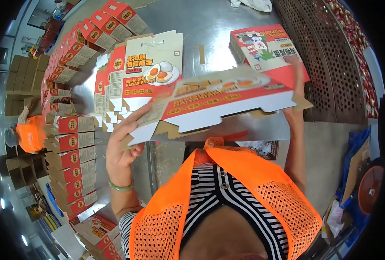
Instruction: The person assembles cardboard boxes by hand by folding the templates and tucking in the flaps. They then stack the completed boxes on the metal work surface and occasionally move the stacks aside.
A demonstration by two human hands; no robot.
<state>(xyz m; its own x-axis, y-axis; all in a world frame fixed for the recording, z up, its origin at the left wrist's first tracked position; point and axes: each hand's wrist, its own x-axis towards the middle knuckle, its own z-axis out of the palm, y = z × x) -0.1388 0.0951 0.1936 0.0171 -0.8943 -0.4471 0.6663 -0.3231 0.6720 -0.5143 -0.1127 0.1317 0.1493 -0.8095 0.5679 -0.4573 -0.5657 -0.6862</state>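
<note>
Tilted in front of my chest is a red and beige egg carton [227, 97], partly folded, its white and brown flaps toward me. My left hand [125, 141] grips its left end, thumb and fingers closed about the edge. At the right end my right hand [297, 89] is closed on the carton, its fingers smeared by motion and partly hidden. Just beyond that hand lies a red carton [266, 47] with a cartoon print. Behind the left hand, a stack of flat cartons [153, 65] lies on the metal table [197, 21].
Rows of standing cartons [73, 162] line the table's left side. Perforated brown metal panels [322, 52] stand to the right, with red packets [353, 39] beyond. A person in an orange vest [31, 134] is at far left. A white cloth [253, 4] lies at the back.
</note>
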